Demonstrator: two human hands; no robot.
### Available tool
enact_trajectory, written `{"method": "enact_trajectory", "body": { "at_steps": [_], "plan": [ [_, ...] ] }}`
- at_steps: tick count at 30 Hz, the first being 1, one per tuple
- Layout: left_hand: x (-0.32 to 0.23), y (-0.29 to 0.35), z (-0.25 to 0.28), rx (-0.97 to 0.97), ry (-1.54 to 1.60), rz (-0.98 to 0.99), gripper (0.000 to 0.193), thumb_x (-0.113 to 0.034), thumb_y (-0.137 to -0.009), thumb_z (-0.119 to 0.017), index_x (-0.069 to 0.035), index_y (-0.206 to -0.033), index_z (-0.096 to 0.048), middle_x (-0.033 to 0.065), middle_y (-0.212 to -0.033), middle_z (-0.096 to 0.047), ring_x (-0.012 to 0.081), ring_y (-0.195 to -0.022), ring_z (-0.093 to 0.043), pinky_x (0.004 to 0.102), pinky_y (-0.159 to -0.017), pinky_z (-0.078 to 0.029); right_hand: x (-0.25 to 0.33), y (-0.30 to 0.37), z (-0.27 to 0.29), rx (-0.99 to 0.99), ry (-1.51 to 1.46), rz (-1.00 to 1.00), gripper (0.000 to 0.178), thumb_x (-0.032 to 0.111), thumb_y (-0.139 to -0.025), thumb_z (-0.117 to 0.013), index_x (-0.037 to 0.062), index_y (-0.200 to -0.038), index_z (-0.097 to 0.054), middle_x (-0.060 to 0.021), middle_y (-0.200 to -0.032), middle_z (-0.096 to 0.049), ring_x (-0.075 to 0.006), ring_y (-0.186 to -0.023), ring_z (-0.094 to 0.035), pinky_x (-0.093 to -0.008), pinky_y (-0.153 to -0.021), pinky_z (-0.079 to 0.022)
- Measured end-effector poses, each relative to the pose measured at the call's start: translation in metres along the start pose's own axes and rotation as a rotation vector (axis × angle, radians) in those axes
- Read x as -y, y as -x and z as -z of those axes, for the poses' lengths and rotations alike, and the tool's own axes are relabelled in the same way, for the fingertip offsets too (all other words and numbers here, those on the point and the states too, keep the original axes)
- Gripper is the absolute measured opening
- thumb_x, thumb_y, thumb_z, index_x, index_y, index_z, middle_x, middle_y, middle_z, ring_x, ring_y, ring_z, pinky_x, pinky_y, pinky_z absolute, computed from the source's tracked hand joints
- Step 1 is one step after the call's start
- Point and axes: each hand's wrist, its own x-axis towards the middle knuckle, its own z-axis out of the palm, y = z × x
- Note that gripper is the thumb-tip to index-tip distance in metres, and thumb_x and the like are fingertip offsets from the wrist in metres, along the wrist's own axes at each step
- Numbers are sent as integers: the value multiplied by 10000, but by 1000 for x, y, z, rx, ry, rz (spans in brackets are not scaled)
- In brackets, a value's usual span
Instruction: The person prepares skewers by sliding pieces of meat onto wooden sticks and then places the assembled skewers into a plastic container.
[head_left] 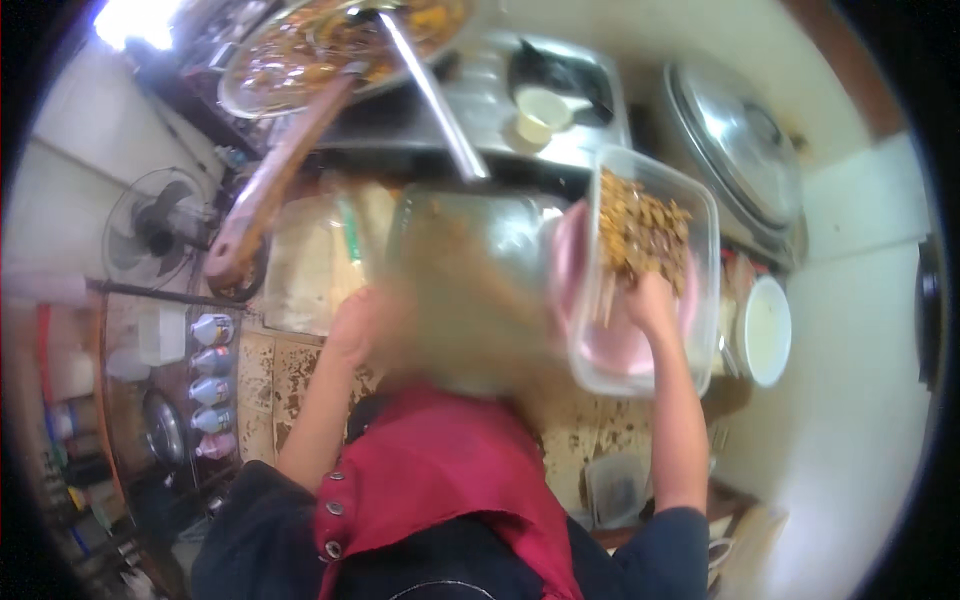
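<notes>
My right hand (650, 302) reaches into a clear rectangular plastic container (706, 300), its fingers closed at the edge of a heap of brown food pieces (645, 225). Thin pale sticks show beside those fingers, so the pieces may be skewered. Pink shows at the container's bottom. My left hand (362, 325) is smeared by motion at the near edge of a pale board (300, 265), close to a green-handled knife (351, 232); whether it holds anything is hidden. A brownish blur lies between my hands, over a grey-green tray (470, 215).
Beyond the tray, a large pan of sauced food (310, 45) holds a long wooden-handled utensil (290, 160) and a metal-handled one (430, 85). A lidded metal pot (735, 140) stands right, above a white bowl (765, 330). Several bottles (211, 360) and a fan (155, 228) are left.
</notes>
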Motion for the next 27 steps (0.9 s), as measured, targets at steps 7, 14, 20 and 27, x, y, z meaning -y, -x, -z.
{"method": "enact_trajectory", "body": {
  "at_steps": [7,14,20,27],
  "plan": [
    [-18,-9,66,20,-395,-382,191,-63,-923,-509,7,-1100,-517,122,-951,-618,216,-869,-639,318,-763,-551,137,15,101,-100,-554,224,272,198,-874,-604,-44,-994,-628,-156,-838,-657,-206,-706,-625,-316,-669,-490],
    [-77,-10,60,23,-34,-300,238,-147,-930,-507,5,-1113,-512,126,-970,-609,229,-887,-631,345,-787,-545,273,-16,100,18,-437,389,536,269,-825,-664,-80,-1182,-470,-246,-980,-609,-348,-869,-631,-409,-785,-488],
    [-71,-51,151,154,-546,-506,580,-455,-932,-444,30,-1249,-433,214,-1105,-571,329,-944,-623,446,-778,-553,312,-56,61,106,-334,389,343,164,-785,-622,-48,-1022,-496,-279,-922,-597,-437,-908,-584,-466,-791,-460],
    [-216,19,-36,470,466,33,716,-525,-906,-430,-6,-1381,-300,268,-1140,-524,345,-887,-619,462,-668,-559,310,-26,61,30,-714,100,315,58,-786,-571,-57,-1079,-553,-95,-774,-606,-164,-672,-567,-292,-612,-453]
  ]
}}
